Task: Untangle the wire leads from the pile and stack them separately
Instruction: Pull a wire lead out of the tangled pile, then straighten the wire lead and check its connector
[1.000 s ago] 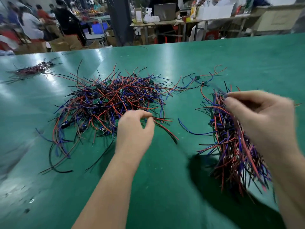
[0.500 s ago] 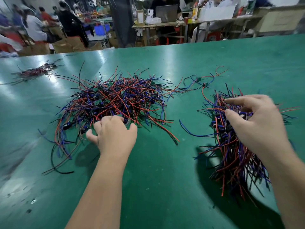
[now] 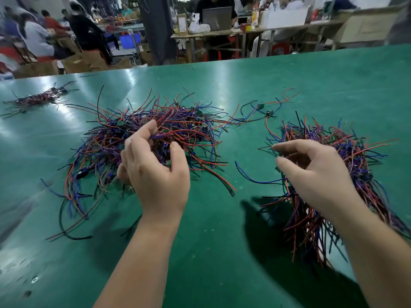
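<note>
Picking step. Left hand (image 3: 155,174) fingers curl into tangled red-blue-black wire pile (image 3: 100,152), centre; hold unclear. Right hand (image 3: 311,174) loosely curled, empty, over sorted wire stack (image 3: 355,152). Next, probably: isolate one lead.

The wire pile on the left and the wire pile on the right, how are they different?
The left pile is wide and messy, with wires looping every way; the right pile is narrower, with wires mostly lined up. The left pile trails long loose ends; the right pile stays tighter. Both hold red, blue and black wires on the green table.
</note>
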`<state>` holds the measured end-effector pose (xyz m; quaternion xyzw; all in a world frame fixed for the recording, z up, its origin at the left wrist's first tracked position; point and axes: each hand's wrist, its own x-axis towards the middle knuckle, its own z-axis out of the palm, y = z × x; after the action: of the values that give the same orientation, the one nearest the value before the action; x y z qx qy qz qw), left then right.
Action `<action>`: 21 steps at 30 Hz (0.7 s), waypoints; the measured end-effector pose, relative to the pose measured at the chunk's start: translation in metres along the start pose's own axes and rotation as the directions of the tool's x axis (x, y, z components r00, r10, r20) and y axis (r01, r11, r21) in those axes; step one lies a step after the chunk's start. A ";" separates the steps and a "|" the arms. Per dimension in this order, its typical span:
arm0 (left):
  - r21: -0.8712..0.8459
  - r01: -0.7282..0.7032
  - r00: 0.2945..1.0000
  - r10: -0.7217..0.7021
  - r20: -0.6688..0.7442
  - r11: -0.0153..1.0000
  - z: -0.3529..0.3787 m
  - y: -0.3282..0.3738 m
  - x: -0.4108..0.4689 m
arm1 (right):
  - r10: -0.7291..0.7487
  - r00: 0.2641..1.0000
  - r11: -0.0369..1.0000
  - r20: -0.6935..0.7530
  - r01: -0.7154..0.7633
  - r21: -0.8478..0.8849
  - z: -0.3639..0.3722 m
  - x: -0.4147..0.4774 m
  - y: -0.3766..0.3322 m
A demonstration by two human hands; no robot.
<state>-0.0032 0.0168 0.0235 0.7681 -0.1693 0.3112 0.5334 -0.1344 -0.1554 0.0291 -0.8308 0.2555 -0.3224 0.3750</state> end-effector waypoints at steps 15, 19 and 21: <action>-0.504 -0.110 0.670 0.438 0.599 0.857 0.005 0.010 -0.031 | -0.077 0.829 0.981 0.554 -0.038 0.192 0.016 -0.011 -0.010; -0.479 0.010 0.806 0.277 0.523 0.878 0.010 0.002 -0.023 | 0.001 0.866 0.987 0.499 -0.081 0.139 0.015 -0.008 -0.006; -0.306 -0.095 0.744 0.272 0.610 0.947 0.015 -0.005 -0.021 | -0.015 0.883 0.990 0.469 -0.052 0.129 0.015 -0.007 -0.004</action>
<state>-0.0113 0.0033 0.0026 0.7321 -0.4560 0.0550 0.5030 -0.1272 -0.1416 0.0222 -0.8535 0.1423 -0.1255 0.4853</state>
